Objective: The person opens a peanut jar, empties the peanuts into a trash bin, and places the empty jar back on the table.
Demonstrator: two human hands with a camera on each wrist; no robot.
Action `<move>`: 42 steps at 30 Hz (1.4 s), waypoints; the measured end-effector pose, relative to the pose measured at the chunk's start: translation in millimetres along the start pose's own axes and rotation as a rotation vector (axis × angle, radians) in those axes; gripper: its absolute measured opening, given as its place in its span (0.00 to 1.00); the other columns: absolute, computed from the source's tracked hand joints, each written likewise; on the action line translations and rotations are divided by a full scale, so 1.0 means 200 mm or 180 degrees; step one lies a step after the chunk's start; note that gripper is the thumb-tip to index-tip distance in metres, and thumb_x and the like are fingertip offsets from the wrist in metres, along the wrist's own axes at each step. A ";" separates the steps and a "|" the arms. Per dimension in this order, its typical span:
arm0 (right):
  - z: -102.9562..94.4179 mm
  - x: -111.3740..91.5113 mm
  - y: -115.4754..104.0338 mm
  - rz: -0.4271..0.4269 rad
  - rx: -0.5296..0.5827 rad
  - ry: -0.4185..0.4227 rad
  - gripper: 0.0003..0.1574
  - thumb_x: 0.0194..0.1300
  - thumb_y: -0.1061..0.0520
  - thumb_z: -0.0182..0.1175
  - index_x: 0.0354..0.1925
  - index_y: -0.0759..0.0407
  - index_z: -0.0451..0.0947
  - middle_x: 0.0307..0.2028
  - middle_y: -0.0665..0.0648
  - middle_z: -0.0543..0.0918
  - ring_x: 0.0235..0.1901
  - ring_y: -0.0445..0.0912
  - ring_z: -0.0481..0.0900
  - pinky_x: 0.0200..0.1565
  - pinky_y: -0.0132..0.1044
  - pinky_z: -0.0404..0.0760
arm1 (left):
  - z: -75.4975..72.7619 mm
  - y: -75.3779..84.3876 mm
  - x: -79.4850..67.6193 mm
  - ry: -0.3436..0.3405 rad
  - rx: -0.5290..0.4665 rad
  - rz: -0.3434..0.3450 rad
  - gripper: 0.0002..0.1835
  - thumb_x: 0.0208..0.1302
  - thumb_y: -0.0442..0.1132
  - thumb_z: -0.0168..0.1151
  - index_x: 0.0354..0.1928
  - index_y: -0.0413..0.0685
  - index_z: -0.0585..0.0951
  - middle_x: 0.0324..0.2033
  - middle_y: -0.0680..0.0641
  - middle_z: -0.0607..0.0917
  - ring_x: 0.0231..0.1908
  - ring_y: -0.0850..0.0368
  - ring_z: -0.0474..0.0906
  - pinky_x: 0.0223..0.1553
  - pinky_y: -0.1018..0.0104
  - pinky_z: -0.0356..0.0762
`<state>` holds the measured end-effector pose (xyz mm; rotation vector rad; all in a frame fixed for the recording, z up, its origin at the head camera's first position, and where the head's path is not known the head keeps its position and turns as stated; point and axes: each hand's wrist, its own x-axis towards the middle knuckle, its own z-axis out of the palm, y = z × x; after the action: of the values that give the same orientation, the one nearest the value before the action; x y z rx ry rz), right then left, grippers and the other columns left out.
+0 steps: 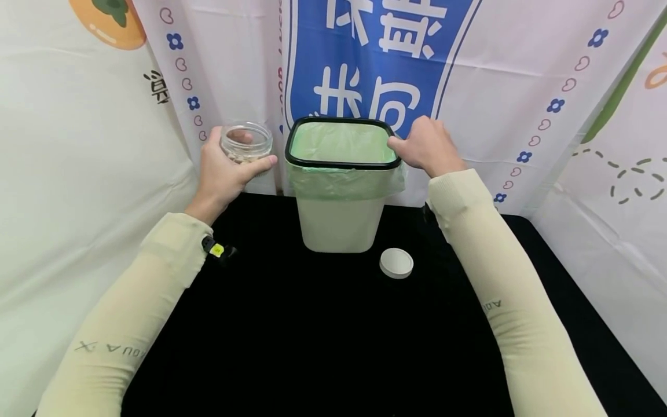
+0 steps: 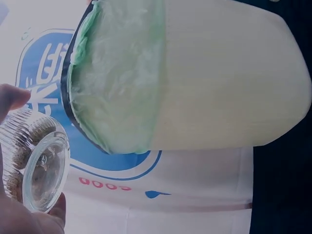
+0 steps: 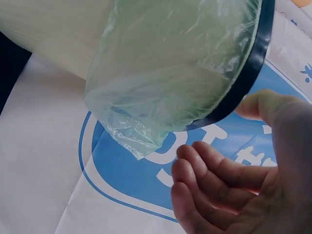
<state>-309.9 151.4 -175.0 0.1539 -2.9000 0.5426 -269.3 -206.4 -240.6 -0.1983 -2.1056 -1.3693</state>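
My left hand [image 1: 224, 168] grips a clear glass jar [image 1: 247, 139] to the left of the bin, its open mouth facing up. Small rounded brownish pieces show through the ribbed glass jar [image 2: 48, 168] in the left wrist view. A pale trash bin [image 1: 341, 223] with a black rim stands upright, lined with a thin green trash bag [image 1: 339, 184] folded over its outside. At the bin's right rim is my right hand [image 1: 427, 145], thumb tip right at the black edge. In the right wrist view its fingers [image 3: 219, 187] curl loosely below the rim, apart from the bag.
A round white lid [image 1: 396, 263] lies on the black tabletop [image 1: 312, 324], in front of the bin and to its right. Behind the table hangs a printed white and blue curtain [image 1: 365, 58]. More white cloth [image 1: 78, 174] hangs at both sides.
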 end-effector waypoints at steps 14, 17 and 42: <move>0.03 0.04 -0.06 0.0266 -0.0099 -0.0216 0.28 0.74 0.36 0.50 0.35 0.59 0.72 0.38 0.61 0.76 0.39 0.56 0.77 0.42 0.47 0.79 | 0.01 0.06 0.12 -0.0044 0.0259 -0.0015 0.42 0.47 0.51 0.86 0.62 0.44 0.75 0.52 0.49 0.83 0.51 0.60 0.78 0.55 0.71 0.74; 0.05 0.05 -0.06 0.0274 -0.0086 -0.0208 0.27 0.75 0.37 0.51 0.36 0.60 0.71 0.40 0.62 0.76 0.40 0.57 0.76 0.45 0.49 0.80 | 0.01 0.06 0.14 -0.0046 0.0322 -0.0007 0.43 0.47 0.53 0.86 0.62 0.45 0.75 0.53 0.49 0.83 0.52 0.59 0.78 0.56 0.70 0.74; 0.11 0.09 0.00 0.0512 0.0252 -0.0722 0.12 0.72 0.49 0.45 0.36 0.56 0.66 0.41 0.61 0.72 0.37 0.53 0.73 0.39 0.42 0.74 | 0.06 0.12 0.25 -0.0205 0.0689 -0.0013 0.51 0.47 0.54 0.84 0.71 0.45 0.69 0.65 0.41 0.80 0.62 0.51 0.76 0.68 0.58 0.76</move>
<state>-331.6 143.2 -191.1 -0.0085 -3.1313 0.7104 -303.7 -195.6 -197.7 -0.1509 -2.2899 -1.1402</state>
